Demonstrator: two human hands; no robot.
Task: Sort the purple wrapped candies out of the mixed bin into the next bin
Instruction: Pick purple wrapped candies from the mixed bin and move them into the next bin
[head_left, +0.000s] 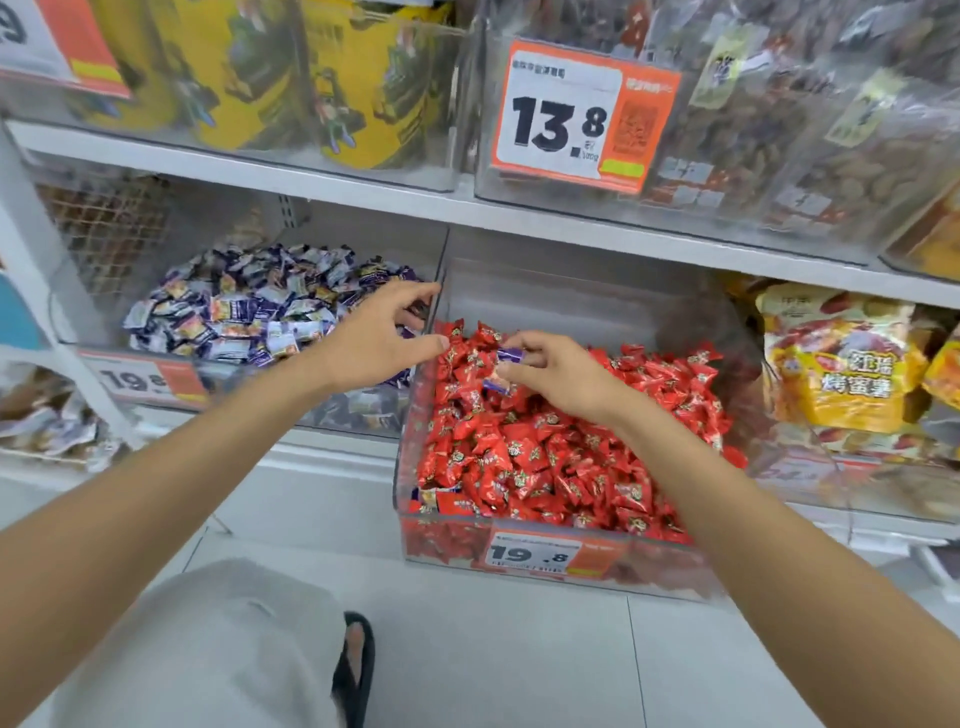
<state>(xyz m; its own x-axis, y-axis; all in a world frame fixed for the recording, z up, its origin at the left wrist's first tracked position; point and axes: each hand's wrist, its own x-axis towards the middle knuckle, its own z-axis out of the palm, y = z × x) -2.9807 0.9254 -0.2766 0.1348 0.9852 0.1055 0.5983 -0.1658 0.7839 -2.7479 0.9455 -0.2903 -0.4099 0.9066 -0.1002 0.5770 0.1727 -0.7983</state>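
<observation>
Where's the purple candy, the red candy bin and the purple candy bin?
purple candy (508, 356): head view, wrapper's top end.
red candy bin (447, 545): head view, clear front wall.
purple candy bin (358, 408): head view, clear front wall.

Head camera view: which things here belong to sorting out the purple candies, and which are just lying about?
In the job: purple candy, pinched by the right hand; left hand; red candy bin; purple candy bin beside it.

Just lying about: yellow tubs; 13.8 price tag; bagged brown snacks; yellow snack bag.
</observation>
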